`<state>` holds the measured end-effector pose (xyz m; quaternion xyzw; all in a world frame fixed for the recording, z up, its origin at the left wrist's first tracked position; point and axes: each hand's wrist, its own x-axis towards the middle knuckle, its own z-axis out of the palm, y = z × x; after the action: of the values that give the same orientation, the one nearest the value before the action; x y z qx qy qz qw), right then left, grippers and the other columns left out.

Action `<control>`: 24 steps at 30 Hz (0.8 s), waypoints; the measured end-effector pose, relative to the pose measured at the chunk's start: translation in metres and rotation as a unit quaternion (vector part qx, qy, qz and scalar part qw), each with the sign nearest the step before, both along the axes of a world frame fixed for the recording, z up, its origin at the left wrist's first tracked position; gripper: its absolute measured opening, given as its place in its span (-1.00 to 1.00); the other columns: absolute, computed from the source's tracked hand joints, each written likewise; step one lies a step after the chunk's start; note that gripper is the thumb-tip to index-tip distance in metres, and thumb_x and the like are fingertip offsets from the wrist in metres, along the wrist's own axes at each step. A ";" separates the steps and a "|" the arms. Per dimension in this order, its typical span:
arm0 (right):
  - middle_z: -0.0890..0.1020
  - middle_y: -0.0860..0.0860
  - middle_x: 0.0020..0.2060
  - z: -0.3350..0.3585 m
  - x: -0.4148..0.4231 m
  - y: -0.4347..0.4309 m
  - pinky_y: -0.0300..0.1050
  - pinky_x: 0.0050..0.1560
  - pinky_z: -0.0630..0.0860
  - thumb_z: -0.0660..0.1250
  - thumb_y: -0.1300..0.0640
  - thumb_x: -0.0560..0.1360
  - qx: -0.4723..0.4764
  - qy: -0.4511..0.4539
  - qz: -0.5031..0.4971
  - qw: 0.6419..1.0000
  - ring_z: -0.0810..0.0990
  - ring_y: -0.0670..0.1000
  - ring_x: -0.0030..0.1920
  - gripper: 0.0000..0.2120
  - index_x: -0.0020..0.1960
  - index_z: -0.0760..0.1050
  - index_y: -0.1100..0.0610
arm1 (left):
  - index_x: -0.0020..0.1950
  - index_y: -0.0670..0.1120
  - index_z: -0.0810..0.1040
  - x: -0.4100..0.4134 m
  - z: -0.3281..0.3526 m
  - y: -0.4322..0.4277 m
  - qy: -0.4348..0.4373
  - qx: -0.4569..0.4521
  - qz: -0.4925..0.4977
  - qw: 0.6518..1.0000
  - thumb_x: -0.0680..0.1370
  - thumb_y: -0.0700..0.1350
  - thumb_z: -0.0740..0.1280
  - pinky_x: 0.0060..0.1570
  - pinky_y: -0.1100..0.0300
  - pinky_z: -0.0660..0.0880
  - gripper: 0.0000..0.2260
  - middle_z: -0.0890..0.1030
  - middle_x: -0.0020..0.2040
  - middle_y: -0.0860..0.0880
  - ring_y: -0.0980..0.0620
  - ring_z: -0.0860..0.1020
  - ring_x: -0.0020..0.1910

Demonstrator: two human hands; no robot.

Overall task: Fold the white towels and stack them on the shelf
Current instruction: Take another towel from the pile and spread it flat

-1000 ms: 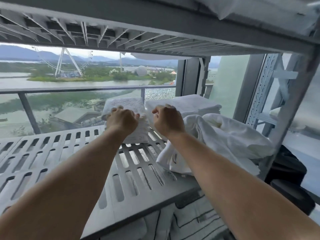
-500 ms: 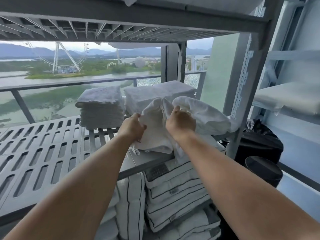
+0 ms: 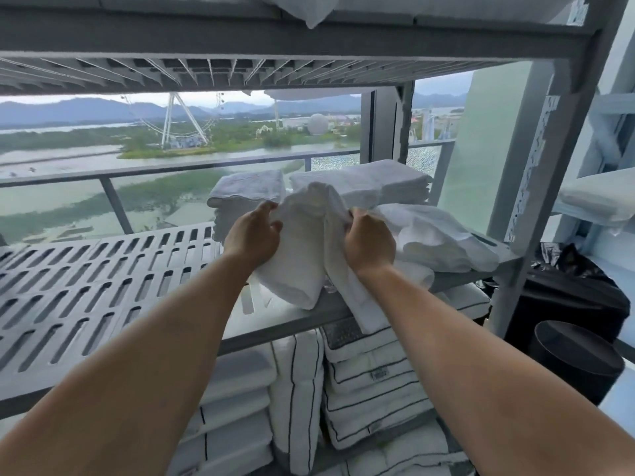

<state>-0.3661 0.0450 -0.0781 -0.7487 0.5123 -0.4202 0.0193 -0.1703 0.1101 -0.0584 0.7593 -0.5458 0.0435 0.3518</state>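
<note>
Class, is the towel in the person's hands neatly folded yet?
No, the white towel hangs bunched and crumpled, gripped by the left hand and the right hand.

The left forearm and right forearm are bare, uncovered from the near edge of view to the wrists (the upper arms lie out of view). The left hand and right hand are likewise bare.
</note>
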 end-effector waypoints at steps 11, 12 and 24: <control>0.63 0.14 0.00 0.030 0.119 0.079 -0.06 -0.02 0.48 0.19 0.16 0.57 -0.035 -0.058 0.082 0.994 0.61 0.17 0.01 -0.78 0.13 0.55 0.17 | 0.38 -0.01 0.49 0.114 0.037 0.094 0.044 -0.022 -0.003 0.999 0.60 0.05 0.30 0.12 0.03 0.43 -0.64 0.60 0.25 -0.20 -0.22 0.56 0.19; 0.63 0.16 0.00 0.031 0.134 0.088 -0.05 -0.02 0.48 0.19 0.16 0.57 -0.031 -0.055 0.095 0.994 0.60 0.19 0.02 -0.77 0.12 0.56 0.18 | 0.31 -0.05 0.54 0.129 0.042 0.106 0.046 -0.012 0.003 0.999 0.61 0.08 0.27 0.08 0.02 0.44 -0.67 0.63 0.19 -0.20 -0.21 0.58 0.14; 0.69 0.15 0.07 0.038 0.296 0.178 -0.02 0.11 0.52 0.25 0.14 0.56 0.027 -0.004 0.247 0.969 0.60 0.21 0.13 -0.72 0.23 0.60 0.08 | 0.10 -0.10 0.63 0.343 0.080 0.259 -0.029 0.258 0.146 0.955 0.64 0.08 0.29 -0.02 0.16 0.35 -0.73 0.62 0.05 -0.13 -0.08 0.50 -0.02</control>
<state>-0.0699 0.2227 -0.0399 -0.8493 0.3229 -0.3918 0.1449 0.1728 0.3690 0.0219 0.8940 -0.4315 -0.0262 0.1178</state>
